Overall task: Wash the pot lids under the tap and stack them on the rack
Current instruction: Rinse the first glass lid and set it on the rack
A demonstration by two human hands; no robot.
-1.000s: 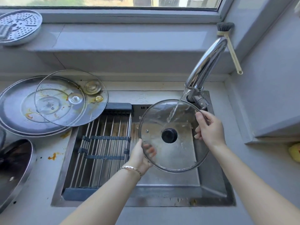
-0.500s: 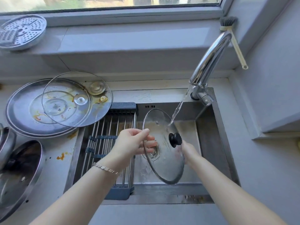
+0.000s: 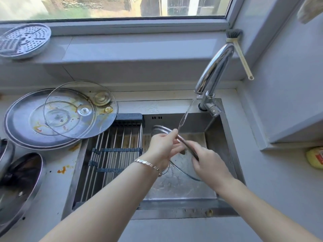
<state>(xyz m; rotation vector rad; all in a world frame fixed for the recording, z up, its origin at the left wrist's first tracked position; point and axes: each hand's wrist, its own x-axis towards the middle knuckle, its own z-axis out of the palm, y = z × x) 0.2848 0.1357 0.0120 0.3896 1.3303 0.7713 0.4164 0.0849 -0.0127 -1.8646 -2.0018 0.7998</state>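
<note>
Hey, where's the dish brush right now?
In the head view, the dish brush leans in the window corner at upper right, bristles up, just behind the tap.

Rack (image 3: 111, 154) in sink (image 3: 225, 137) L half, lids (image 3: 80, 109) on counter (image 3: 56, 180) L, tap (image 3: 215, 67) rear R.

Two glass lids (image 3: 80, 110), one tap (image 3: 215, 67), one rack (image 3: 111, 151)

Place: home kitchen, washing-up corner beneath a window (image 3: 111, 6).
Fittings: stainless sink (image 3: 225, 137) sunk in the bench (image 3: 57, 198); chrome tap (image 3: 215, 67) running; roll-up rack (image 3: 113, 151) over its left half.
Cookware: sauce-stained pot lids (image 3: 80, 109) at the bench's left edge; steamer plate (image 3: 22, 40) on the sill (image 3: 122, 48).
</note>
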